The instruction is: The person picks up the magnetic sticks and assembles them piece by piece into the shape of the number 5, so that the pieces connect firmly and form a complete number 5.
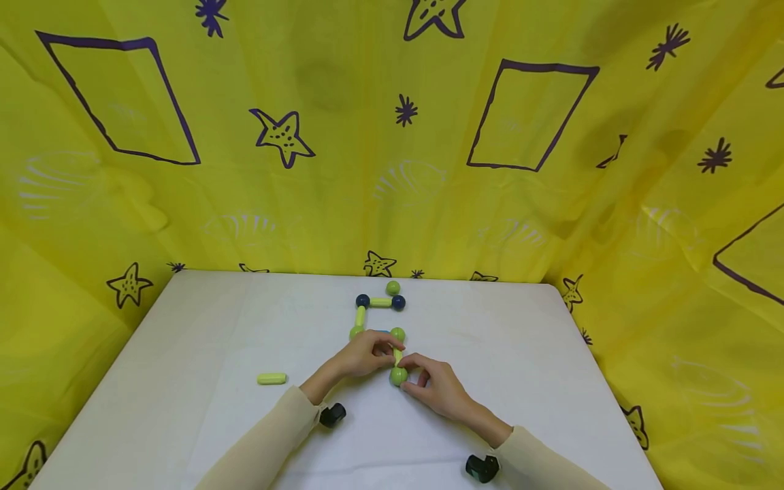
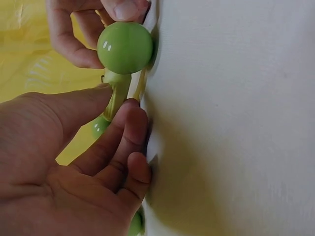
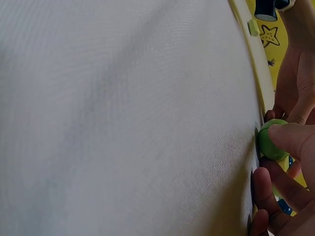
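In the head view, several balls and rods form a joined figure on the white table. My left hand pinches a yellow-green rod between thumb and fingers. At the rod's near end sits a green ball, which my right hand grips with thumb and fingers. The rod's other end meets another green ball. Beyond my left hand are a third green ball, partly covered, and a blue rod, mostly hidden. A yellow-green rod leads from there to a dark blue ball.
Another yellow-green rod joins that ball to a second dark blue ball. A green ball sits just behind it. One loose yellow-green rod lies on the table at the left. Yellow patterned cloth surrounds the table's back and sides.
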`<control>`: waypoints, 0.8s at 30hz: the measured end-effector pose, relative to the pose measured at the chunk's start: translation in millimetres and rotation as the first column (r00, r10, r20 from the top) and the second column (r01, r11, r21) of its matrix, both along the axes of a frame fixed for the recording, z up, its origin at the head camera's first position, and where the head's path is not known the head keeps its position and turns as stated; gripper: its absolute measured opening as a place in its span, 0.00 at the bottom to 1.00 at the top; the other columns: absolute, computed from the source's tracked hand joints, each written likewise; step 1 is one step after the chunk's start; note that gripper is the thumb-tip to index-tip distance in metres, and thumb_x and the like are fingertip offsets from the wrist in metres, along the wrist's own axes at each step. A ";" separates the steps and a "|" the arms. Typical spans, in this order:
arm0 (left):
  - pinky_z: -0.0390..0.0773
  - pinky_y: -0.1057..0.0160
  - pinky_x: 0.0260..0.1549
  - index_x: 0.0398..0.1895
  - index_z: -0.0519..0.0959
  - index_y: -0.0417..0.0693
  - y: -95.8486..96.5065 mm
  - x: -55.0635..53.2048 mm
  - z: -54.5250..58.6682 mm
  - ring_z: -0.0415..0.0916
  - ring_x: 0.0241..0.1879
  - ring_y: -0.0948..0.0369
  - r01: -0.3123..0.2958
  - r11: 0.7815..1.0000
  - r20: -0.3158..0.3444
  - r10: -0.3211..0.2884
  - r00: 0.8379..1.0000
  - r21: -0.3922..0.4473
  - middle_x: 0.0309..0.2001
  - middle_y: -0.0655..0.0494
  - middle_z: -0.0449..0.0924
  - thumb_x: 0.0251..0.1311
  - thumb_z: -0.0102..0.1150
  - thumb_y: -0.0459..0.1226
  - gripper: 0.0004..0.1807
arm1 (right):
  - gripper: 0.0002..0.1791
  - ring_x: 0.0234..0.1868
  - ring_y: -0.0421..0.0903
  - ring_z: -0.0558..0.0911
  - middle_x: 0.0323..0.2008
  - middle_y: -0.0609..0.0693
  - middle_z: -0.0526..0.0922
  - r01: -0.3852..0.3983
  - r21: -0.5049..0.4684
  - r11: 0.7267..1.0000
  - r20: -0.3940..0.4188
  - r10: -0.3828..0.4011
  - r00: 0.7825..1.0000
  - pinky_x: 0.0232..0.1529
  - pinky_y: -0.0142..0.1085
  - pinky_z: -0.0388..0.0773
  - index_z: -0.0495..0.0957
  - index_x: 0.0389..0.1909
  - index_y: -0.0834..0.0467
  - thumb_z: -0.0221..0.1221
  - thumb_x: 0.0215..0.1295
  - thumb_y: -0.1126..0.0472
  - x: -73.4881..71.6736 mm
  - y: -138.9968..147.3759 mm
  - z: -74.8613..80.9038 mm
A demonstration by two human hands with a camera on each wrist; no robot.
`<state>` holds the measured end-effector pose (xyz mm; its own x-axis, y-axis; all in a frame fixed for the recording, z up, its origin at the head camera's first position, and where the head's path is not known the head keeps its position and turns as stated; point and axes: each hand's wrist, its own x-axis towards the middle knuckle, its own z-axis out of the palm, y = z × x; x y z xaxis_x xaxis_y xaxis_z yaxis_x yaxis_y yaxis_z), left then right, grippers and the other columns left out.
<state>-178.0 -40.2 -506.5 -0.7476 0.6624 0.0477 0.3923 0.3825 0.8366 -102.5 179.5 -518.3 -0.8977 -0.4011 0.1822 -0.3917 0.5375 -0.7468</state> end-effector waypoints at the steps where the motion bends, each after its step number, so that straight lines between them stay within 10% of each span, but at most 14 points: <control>1: 0.78 0.66 0.39 0.52 0.84 0.41 -1.3 0.5 1.3 0.80 0.36 0.64 -0.002 1.000 0.000 0.002 1.000 -0.002 0.38 0.54 0.86 0.65 0.65 0.27 0.13 | 0.17 0.25 0.34 0.76 0.45 0.48 0.87 0.001 0.003 1.000 -0.001 -0.001 1.000 0.28 0.30 0.74 0.82 0.52 0.53 0.71 0.63 0.65 0.0 -0.1 0.1; 16: 0.79 0.65 0.32 0.59 0.80 0.42 -56.2 20.8 21.8 0.81 0.31 0.63 -0.078 0.994 -0.089 0.084 0.992 0.070 0.39 0.54 0.87 0.67 0.67 0.35 0.19 | 0.17 0.26 0.36 0.75 0.47 0.45 0.86 -0.011 0.040 0.999 0.048 0.009 0.999 0.29 0.30 0.73 0.82 0.52 0.50 0.70 0.64 0.64 -2.7 2.0 2.5; 24: 0.74 0.65 0.30 0.58 0.81 0.52 -101.4 34.8 23.4 0.78 0.30 0.62 -0.248 0.968 -0.236 0.251 0.939 0.046 0.37 0.58 0.86 0.58 0.76 0.39 0.24 | 0.17 0.26 0.35 0.74 0.46 0.44 0.85 -0.021 0.061 0.998 0.066 0.017 0.998 0.29 0.30 0.72 0.81 0.52 0.49 0.71 0.64 0.62 -3.8 1.6 4.2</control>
